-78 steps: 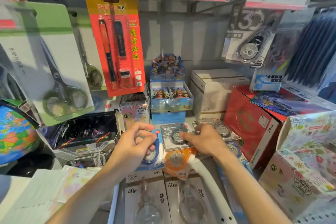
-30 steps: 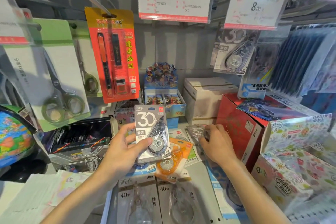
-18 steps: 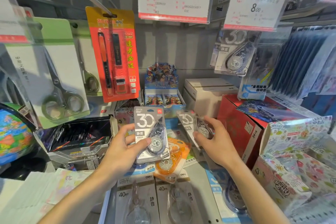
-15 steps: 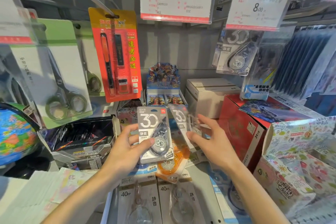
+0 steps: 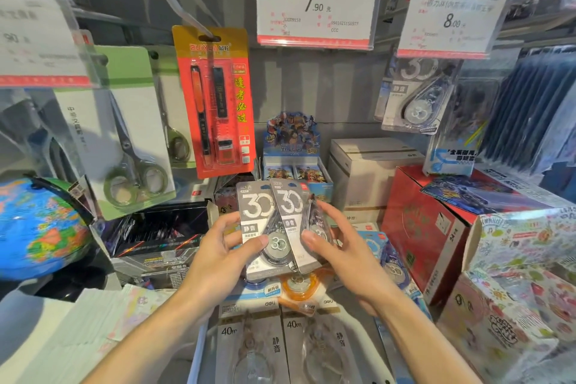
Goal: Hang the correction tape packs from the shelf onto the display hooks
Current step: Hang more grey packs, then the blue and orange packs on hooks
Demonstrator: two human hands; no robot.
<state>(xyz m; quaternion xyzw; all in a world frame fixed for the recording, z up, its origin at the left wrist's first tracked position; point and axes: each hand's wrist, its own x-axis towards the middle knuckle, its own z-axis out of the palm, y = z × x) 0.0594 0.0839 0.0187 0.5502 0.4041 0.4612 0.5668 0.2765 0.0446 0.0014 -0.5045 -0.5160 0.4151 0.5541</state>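
Two grey correction tape packs marked "30" are held upright side by side over the shelf. My left hand [image 5: 226, 251] grips the left pack [image 5: 257, 215], thumb on its front. My right hand [image 5: 344, 246] grips the right pack [image 5: 291, 212], which overlaps the left one. More tape packs lie flat on the shelf below: an orange one [image 5: 299, 287], blue ones [image 5: 389, 265] and two "40m" packs [image 5: 249, 343]. One matching grey pack [image 5: 414, 97] hangs on a hook at the upper right under the 8.00 price tag [image 5: 452, 15]. The hook under the 7.90 tag [image 5: 316, 1] is hidden.
A red pen card [image 5: 218, 100] and scissors cards [image 5: 124, 134] hang at the left. A globe [image 5: 34, 224] stands far left. A white box [image 5: 371, 171], a red carton [image 5: 436, 227] and patterned boxes [image 5: 511, 274] crowd the right of the shelf.
My left hand lifted a grey pack off the shelf. My right hand then picked up a second one and brought it leftward against the first. The view tilted upward.
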